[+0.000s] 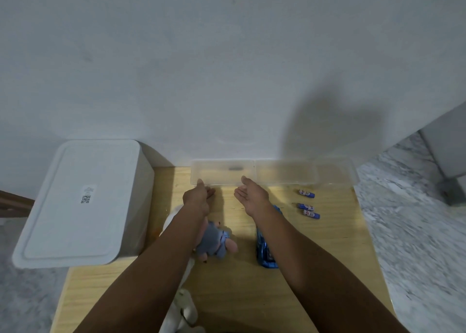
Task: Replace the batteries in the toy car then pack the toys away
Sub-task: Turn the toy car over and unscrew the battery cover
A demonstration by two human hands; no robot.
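Observation:
A blue toy car (pixel 265 253) lies on the wooden table (pixel 327 244), partly under my right forearm. A small grey and pink plush toy (pixel 216 242) lies beside my left forearm. Three blue batteries (pixel 307 193) (pixel 305 206) (pixel 312 214) rest to the right. A clear plastic box (pixel 222 172) stands against the wall, with its clear lid (pixel 335 171) next to it on the right. My left hand (pixel 198 199) and my right hand (pixel 249 196) are stretched out just in front of the box, fingers apart, holding nothing.
A large white lidded bin (pixel 80 204) stands at the left of the table. A white plush toy (pixel 181 312) lies near the front edge under my left arm. The wall rises right behind the table. Marble floor shows at the right.

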